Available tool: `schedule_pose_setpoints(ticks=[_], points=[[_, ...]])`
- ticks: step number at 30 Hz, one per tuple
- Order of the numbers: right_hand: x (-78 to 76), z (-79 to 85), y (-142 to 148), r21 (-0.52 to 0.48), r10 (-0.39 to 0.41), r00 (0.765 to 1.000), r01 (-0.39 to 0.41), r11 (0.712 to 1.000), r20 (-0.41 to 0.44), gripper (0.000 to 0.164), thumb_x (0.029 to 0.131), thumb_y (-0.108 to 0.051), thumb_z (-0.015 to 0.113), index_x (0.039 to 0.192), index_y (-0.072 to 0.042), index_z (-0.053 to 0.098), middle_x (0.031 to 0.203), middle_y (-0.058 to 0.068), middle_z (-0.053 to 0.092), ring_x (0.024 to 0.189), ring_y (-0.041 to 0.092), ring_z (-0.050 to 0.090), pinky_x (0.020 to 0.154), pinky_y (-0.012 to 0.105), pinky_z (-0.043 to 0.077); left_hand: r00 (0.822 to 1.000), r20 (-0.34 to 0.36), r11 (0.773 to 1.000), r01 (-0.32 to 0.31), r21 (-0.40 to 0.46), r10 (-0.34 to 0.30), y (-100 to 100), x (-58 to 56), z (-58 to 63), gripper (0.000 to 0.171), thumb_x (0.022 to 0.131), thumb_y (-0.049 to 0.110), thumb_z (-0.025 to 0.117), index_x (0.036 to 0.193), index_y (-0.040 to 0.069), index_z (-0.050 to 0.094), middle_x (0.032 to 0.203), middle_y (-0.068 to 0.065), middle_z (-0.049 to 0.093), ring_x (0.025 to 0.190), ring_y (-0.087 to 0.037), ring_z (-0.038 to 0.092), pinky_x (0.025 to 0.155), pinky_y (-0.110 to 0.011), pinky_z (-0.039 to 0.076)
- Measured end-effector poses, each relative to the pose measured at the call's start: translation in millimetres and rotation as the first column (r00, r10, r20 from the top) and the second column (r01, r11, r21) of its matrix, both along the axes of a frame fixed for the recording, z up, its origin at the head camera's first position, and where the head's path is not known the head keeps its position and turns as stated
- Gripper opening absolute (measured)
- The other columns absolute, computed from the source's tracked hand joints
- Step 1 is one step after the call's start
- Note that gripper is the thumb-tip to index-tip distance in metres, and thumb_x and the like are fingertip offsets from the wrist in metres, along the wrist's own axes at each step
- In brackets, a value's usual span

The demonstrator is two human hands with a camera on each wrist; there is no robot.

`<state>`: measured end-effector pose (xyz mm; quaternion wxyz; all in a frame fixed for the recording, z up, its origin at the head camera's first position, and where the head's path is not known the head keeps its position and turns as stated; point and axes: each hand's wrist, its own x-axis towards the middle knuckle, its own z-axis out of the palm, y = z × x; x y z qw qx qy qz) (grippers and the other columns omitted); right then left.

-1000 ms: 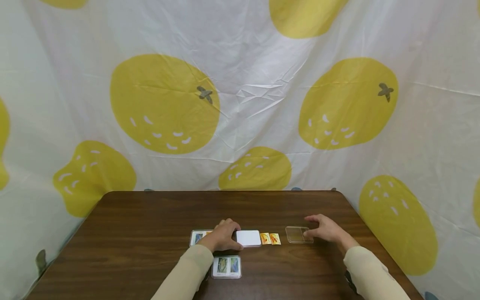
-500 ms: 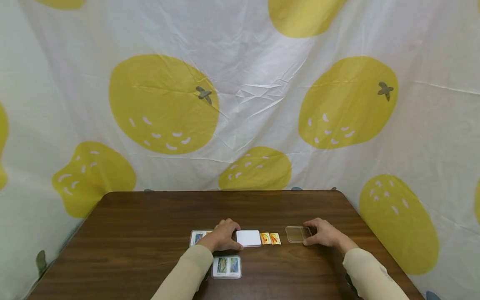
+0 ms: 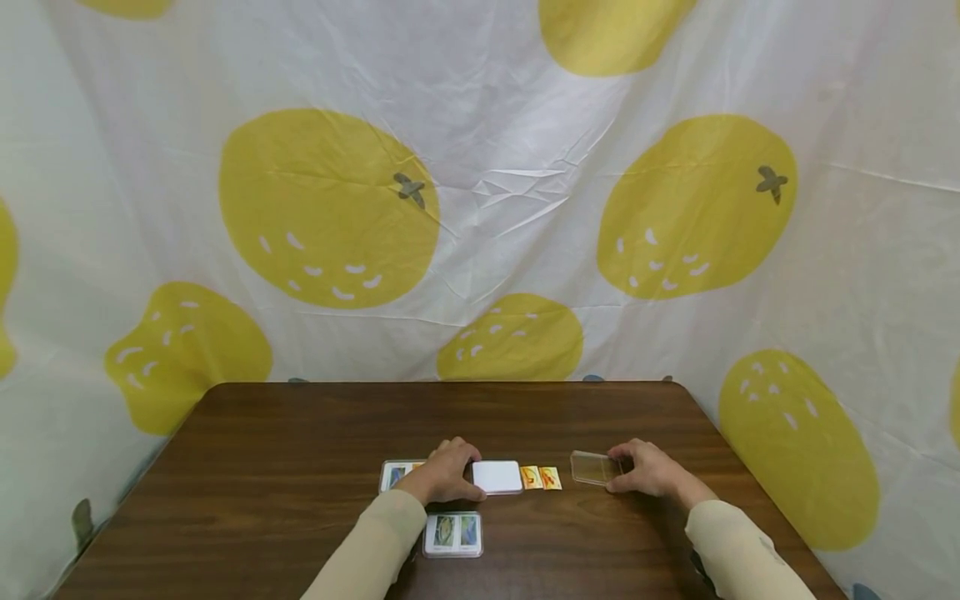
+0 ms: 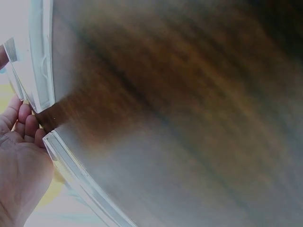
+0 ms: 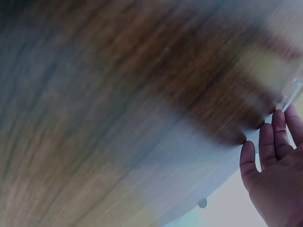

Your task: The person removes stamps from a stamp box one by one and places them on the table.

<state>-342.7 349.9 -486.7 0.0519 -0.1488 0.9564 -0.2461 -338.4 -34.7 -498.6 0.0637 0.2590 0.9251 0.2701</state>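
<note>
In the head view my left hand [image 3: 444, 472] holds a flat white rectangle [image 3: 498, 477] by its left end, thumb at the near edge and a finger at the far edge. Clear plastic edges [image 4: 42, 56] show beside that hand in the left wrist view. At the right, my right hand [image 3: 651, 468] pinches a clear plastic cover [image 3: 591, 467] by its right end, near and far edges between thumb and finger. The cover's far edge looks slightly raised. Between the hands lie two small orange and yellow picture pieces [image 3: 532, 477], side by side.
A clear case with two pictures [image 3: 453, 533] lies nearer me, below the left hand. Another picture case [image 3: 396, 473] is partly hidden behind that hand. Everything lies on a brown wood-grain table [image 3: 300, 433], with a fruit-print cloth [image 3: 510, 208] hanging behind it.
My right hand has brought its finger and thumb onto the clear cover's edges, and the cover has tilted a little. My left hand and the white rectangle have stayed in place.
</note>
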Motion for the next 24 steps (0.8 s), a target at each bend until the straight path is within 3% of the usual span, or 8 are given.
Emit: schedule_pose_setpoints(ticks=[6,14,24], points=[[-0.8,2.7,-0.9,-0.088,-0.019,0.999,0.023,0.996,0.041,0.053,0.076,-0.023,0.084,0.116,0.006,0.064,0.104,0.009,0.064,0.094,0.024,0.057,0.083,0.043,0.047,1.000,0.003,1.000,0.002,-0.013,-0.001,0.8,-1.2,0.7,0.054,0.077,0.032,0.085,0.117,0.005,0.062,0.117,-0.007,0.055,0.110,-0.028,0.047,0.097,-0.047,0.038],[-3.5,3.2,-3.4,-0.103,-0.042,0.999,0.045,0.994,0.027,0.057,0.075,-0.029,0.083,0.117,0.004,0.064,0.106,0.009,0.065,0.096,0.024,0.058,0.086,0.044,0.047,1.000,0.017,1.000,-0.003,-0.027,0.004,-1.9,-2.2,5.7,0.056,0.076,0.030,0.086,0.119,0.004,0.061,0.116,-0.008,0.054,0.108,-0.029,0.047,0.095,-0.047,0.040],[-2.0,11.9,-27.9,-0.115,-0.028,0.999,0.025,0.993,-0.019,0.061,0.077,-0.030,0.081,0.124,0.005,0.063,0.110,0.010,0.064,0.099,0.024,0.058,0.087,0.045,0.047,1.000,0.001,1.000,0.000,0.005,0.000,-7.9,-3.0,8.3,0.063,0.078,0.034,0.084,0.126,0.002,0.058,0.116,-0.010,0.058,0.112,-0.030,0.049,0.099,-0.048,0.039]])
